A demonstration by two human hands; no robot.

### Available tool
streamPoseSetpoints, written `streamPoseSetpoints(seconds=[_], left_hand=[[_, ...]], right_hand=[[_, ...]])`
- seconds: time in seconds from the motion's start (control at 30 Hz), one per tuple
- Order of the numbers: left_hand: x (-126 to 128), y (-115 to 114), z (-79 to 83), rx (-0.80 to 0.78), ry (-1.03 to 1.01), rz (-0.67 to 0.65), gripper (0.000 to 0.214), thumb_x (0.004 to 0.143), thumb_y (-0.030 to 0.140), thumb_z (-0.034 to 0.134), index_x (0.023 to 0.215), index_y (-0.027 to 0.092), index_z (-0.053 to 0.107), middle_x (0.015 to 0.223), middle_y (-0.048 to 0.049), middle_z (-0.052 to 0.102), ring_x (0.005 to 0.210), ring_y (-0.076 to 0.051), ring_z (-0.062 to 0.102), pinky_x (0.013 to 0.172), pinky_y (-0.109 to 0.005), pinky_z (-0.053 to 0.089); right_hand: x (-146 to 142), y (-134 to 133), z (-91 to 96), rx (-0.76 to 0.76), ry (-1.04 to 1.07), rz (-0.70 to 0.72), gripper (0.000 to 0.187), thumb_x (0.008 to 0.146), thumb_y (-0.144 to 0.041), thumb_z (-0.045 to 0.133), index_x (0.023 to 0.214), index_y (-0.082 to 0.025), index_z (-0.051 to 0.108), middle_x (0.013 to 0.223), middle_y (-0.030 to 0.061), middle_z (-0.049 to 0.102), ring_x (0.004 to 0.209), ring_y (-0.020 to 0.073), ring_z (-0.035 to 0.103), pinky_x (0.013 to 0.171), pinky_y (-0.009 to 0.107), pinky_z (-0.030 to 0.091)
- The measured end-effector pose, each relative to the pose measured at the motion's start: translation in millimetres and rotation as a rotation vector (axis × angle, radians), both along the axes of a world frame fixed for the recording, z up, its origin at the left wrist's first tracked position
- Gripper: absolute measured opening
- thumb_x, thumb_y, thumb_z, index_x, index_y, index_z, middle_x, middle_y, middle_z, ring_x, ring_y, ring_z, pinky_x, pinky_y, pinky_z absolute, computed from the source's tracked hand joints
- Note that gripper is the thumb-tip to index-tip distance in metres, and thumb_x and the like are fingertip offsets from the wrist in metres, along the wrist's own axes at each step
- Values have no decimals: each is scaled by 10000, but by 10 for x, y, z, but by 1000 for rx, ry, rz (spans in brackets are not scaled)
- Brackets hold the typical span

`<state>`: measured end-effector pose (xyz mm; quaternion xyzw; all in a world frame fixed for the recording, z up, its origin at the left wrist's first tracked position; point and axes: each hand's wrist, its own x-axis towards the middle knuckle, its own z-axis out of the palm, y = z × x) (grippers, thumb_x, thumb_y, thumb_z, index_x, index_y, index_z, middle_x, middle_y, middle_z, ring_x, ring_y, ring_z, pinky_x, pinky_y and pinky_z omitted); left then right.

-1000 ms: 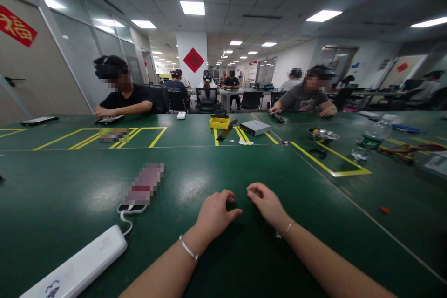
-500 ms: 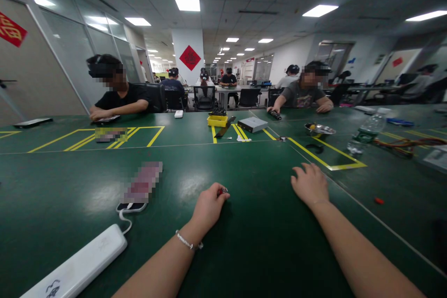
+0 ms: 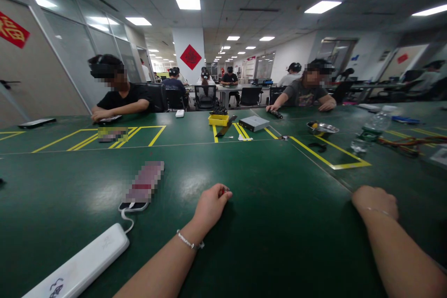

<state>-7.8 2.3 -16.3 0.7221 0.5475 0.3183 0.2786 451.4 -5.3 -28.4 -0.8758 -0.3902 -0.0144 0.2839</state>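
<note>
My left hand rests over the green table with thumb and fingers pinched round a small red and silvery piece; its kind is too small to make out. My right hand is down on the table at the right, back of the hand up and fingers curled under. Whatever lies beneath or inside those fingers is hidden, and the small red piece that lay at this spot is out of sight.
A white power strip and a phone on a cable lie at left. Farther back are a yellow tray, a grey box, a metal bowl and a water bottle. Two people sit across the table.
My right hand has moved right and towards me, from spread fingers to curled ones, and now covers the spot of the red piece. My left hand has stayed nearly still.
</note>
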Motion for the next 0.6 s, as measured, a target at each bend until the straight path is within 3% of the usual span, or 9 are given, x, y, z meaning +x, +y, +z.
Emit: streamPoseSetpoints(seconds=[0.1, 0.23, 0.3, 0.47, 0.6], left_hand=[[3, 1, 3, -9, -36, -28, 263, 785, 386, 416, 887, 206, 579, 773, -18, 650, 706, -157, 594, 610, -239, 403], [21, 7, -2, -41, -126, -56, 303, 820, 371, 352, 976, 195, 543, 865, -34, 659, 786, -157, 604, 676, -246, 420], [29, 10, -7, -50, -146, -58, 315, 826, 370, 336, 990, 193, 538, 882, -40, 657, 795, -157, 605, 687, -250, 424], [29, 25, -45, -24, -107, -49, 258, 777, 352, 437, 962, 225, 566, 852, -22, 652, 780, -167, 597, 676, -258, 425], [34, 46, -83, -14, -195, -19, 226, 741, 296, 499, 946, 207, 534, 803, -19, 651, 747, -155, 602, 662, -251, 428]], right_hand=[[-117, 27, 78, -84, 26, -38, 142, 587, -123, 465, 525, -134, 592, 837, 285, 533, 893, 372, 491, 613, 467, 316], [-500, 138, 174, -57, 80, 89, 137, 639, -219, 499, 696, -173, 615, 813, 157, 589, 789, 265, 543, 638, 381, 361], [-838, 202, 190, 5, 208, 192, 169, 648, -286, 527, 755, -186, 610, 765, 88, 605, 722, 204, 550, 635, 331, 384], [-1967, 301, 186, 267, 977, 577, 246, 519, -268, 665, 735, -162, 612, 748, 49, 615, 702, 143, 545, 653, 269, 421], [-2745, 301, 160, 262, 1132, 725, 306, 575, -348, 638, 800, -142, 604, 797, 68, 617, 659, 116, 543, 631, 263, 434]])
